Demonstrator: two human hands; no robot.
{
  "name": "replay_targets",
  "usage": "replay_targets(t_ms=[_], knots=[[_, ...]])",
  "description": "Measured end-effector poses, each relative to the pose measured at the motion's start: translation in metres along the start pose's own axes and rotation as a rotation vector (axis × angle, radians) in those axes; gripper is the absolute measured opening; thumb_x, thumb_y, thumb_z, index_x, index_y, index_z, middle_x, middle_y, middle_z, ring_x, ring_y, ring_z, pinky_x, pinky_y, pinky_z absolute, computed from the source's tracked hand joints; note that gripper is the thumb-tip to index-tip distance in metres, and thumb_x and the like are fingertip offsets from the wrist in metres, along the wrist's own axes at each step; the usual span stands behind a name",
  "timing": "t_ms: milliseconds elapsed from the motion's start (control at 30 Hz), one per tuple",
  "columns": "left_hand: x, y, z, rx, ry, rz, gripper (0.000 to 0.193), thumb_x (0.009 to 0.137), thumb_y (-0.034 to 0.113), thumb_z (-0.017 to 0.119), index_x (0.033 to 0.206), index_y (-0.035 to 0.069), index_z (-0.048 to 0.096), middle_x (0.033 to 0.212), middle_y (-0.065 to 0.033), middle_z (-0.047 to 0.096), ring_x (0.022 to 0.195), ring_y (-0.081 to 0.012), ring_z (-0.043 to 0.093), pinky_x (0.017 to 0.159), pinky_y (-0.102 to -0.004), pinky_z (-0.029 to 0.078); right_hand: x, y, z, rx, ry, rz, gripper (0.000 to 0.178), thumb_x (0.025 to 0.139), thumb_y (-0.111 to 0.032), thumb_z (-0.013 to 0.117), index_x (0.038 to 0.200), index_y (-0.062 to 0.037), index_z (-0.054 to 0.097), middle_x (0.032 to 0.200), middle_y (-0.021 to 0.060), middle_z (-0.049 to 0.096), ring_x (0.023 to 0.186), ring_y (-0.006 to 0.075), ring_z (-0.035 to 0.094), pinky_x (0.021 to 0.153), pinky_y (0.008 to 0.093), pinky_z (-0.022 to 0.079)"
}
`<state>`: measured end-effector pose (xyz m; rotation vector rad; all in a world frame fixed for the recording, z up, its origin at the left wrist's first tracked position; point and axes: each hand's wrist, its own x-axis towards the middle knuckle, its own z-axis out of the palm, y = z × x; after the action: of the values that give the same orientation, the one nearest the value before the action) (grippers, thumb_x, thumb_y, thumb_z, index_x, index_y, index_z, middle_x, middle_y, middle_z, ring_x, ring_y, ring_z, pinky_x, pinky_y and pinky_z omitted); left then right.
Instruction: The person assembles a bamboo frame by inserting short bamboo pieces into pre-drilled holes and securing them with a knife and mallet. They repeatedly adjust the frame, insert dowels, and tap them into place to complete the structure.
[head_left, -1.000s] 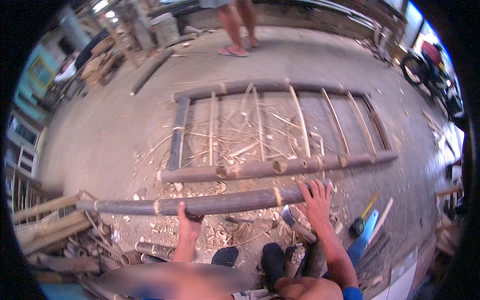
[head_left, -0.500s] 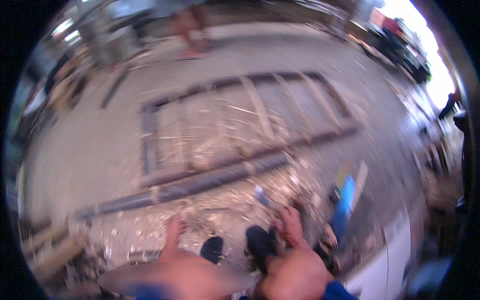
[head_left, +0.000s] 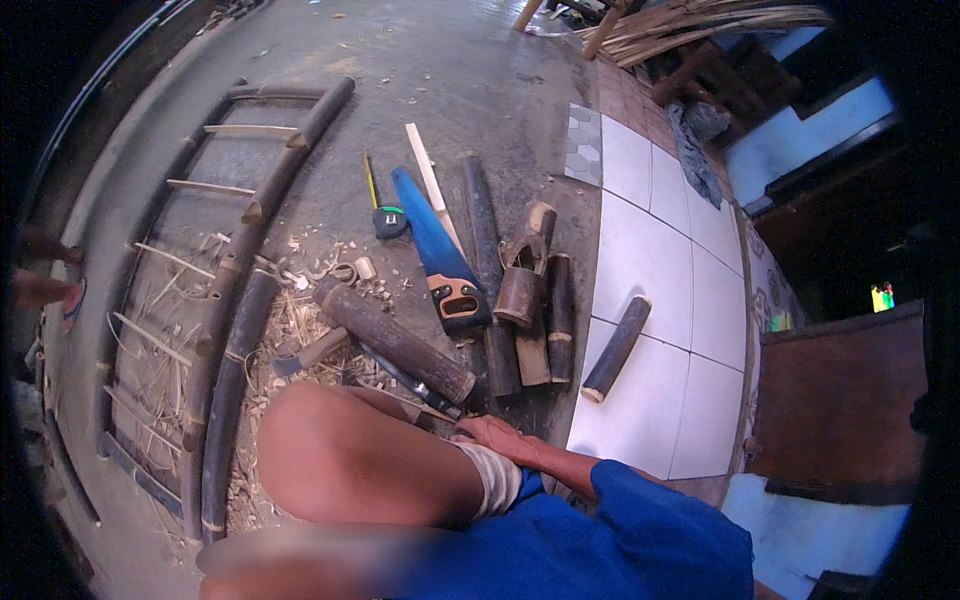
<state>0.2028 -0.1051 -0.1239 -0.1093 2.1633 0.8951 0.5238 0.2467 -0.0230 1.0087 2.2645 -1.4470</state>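
My right arm comes out of a blue sleeve, and my right hand [head_left: 492, 434] is low beside my bent knee. Its fingers are partly hidden, so their grip cannot be made out. Closest to it are a dark rod-like tool [head_left: 412, 380] and a thick dark bamboo piece [head_left: 395, 338]. A handsaw [head_left: 432, 235] with a blue blade lies beyond, its handle near several short bamboo pieces [head_left: 505, 350]. Beside the blade are a tape measure [head_left: 390, 222], partly drawn out, and a pale wood strip [head_left: 430, 175]. My left hand is not in view.
A bamboo frame [head_left: 290, 160] with thin slats spans the left, with a long pole [head_left: 228, 420] alongside. Shavings [head_left: 300, 320] and a wooden-handled tool [head_left: 318, 352] lie near my knee. One bamboo piece [head_left: 617, 348] rests on white tiles [head_left: 640, 250]. Another person's foot [head_left: 72, 292] shows far left.
My view has swung to the right and sharpened. The bamboo frame now appears at the left, and the saw, bamboo pieces and white tiles are nearer the middle.
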Motion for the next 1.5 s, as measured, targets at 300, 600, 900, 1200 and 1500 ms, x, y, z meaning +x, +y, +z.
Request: replay_targets(t_ms=[300,600,900,1200,1500], knots=[[-0.050,0.018,0.024,0.065,0.058,0.097,0.043,0.098,0.039,0.063,0.125,0.005,0.061,0.106,-0.0141,0.069,0.096,-0.0255,0.065,0.080,-0.0377,0.054,0.013,0.095,0.037,0.237,-0.401,-0.068,0.044,0.093,-0.036,0.066,0.120,-0.0018,0.071,0.122,0.0218,0.072,0.116,0.0357,0.068,0.097,0.0462,0.052],[-0.026,0.025,0.060,0.042,0.146,0.025,0.044,0.097,0.038,0.065,0.126,0.005,0.061,0.109,-0.0148,0.068,0.099,-0.0265,0.064,0.083,-0.0382,0.053,0.000,0.053,0.004,-0.068,-0.572,0.345,0.051,0.094,-0.037,0.068,0.131,-0.0014,0.062,0.126,0.0216,0.070,0.119,0.0348,0.066,0.101,0.0452,0.050],[0.007,0.023,0.054,0.003,0.098,-0.133,0.046,0.096,0.038,0.066,0.127,0.005,0.060,0.112,-0.0156,0.067,0.102,-0.0275,0.063,0.085,-0.0387,0.053,0.032,-0.006,0.021,-0.131,-0.675,0.576,0.062,0.095,-0.037,0.070,0.142,-0.0010,0.052,0.130,0.0215,0.067,0.122,0.0339,0.064,0.104,0.0443,0.049],[-0.003,0.016,0.040,-0.024,0.058,-0.234,0.048,0.094,0.037,0.068,0.128,0.005,0.060,0.115,-0.0164,0.066,0.105,-0.0285,0.063,0.087,-0.0392,0.052,0.024,-0.075,0.019,0.037,-0.689,0.921,0.074,0.097,-0.038,0.071,0.153,-0.0006,0.042,0.133,0.0213,0.065,0.125,0.0330,0.061,0.107,0.0433,0.048],[-0.009,0.010,0.031,-0.022,0.036,-0.252,0.050,0.093,0.036,0.070,0.130,0.005,0.059,0.118,-0.0172,0.065,0.108,-0.0295,0.062,0.089,-0.0397,0.052,0.031,-0.073,0.028,-0.296,-0.761,0.554,0.088,0.095,-0.043,0.073,0.161,-0.0022,0.030,0.148,0.0266,0.053,0.136,0.0362,0.054,0.110,0.0436,0.045]])
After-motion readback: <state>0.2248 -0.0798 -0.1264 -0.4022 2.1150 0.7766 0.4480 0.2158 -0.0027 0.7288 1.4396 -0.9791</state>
